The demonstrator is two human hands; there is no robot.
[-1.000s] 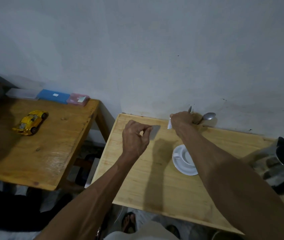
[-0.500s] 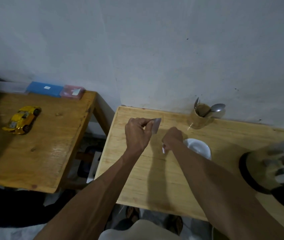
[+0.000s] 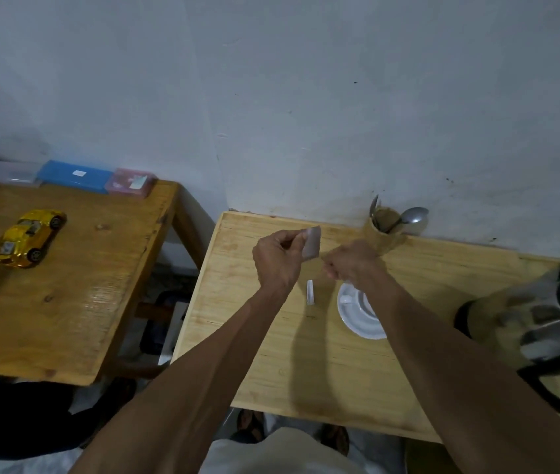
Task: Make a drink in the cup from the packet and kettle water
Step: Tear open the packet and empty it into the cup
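Observation:
My left hand (image 3: 276, 258) pinches a small grey packet (image 3: 312, 246) upright above the light wooden table (image 3: 271, 354). Just to its right, my right hand (image 3: 352, 261) has its fingers curled shut, with nothing visible in them and a small gap to the packet. A small white torn strip (image 3: 310, 292) lies on the table below the packet. To the right of the strip, the white cup (image 3: 352, 299) sits on its saucer (image 3: 360, 328), partly hidden by my right forearm. The steel kettle with black handle (image 3: 542, 323) stands at the table's right edge.
A wooden holder with spoons (image 3: 386, 234) stands against the wall behind the cup. A darker table (image 3: 76, 285) to the left carries a yellow toy car (image 3: 27, 237) and flat plastic boxes (image 3: 73, 174). A gap separates the two tables.
My right hand came back from the spoon holder, brought a white strip down beside the cup and let it go. The strip now lies on the table. The left hand kept the packet raised.

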